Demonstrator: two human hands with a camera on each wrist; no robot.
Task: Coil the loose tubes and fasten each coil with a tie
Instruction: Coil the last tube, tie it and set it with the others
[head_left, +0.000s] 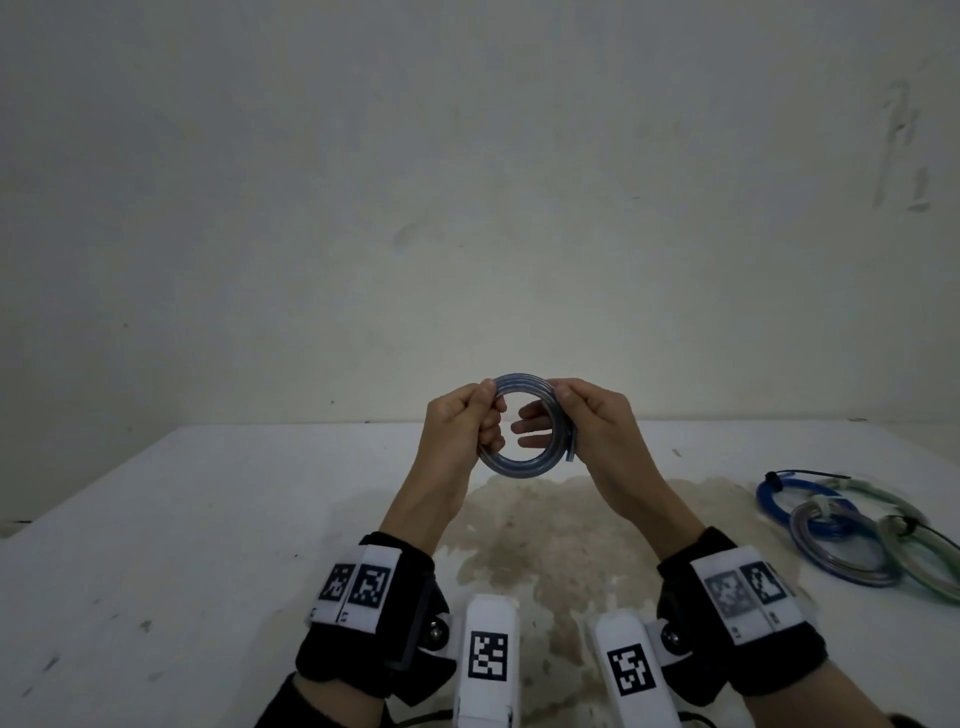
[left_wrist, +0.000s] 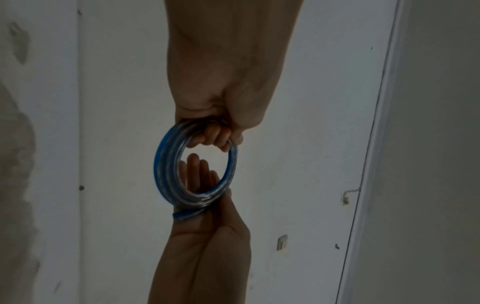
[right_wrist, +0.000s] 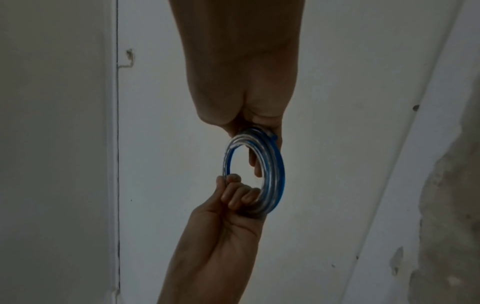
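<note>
- Coil of clear tube with a blue stripe (head_left: 524, 431), wound in several loops, is held upright in the air above the white table (head_left: 208, 519), between both hands
- Left hand (head_left: 460, 421) grips the coil's left side, fingers curled through the ring; thumb pressed on top
- Right hand (head_left: 587, 415) pinches the right side with its thumb; its fingers (head_left: 535, 427) lie straight inside the ring; a cut tube end (head_left: 570, 451) pokes out just below that thumb
- Tied coils, blue, clear and green (head_left: 852, 525), lie overlapping at the table's right edge; black ties (head_left: 800, 475) on some
</note>
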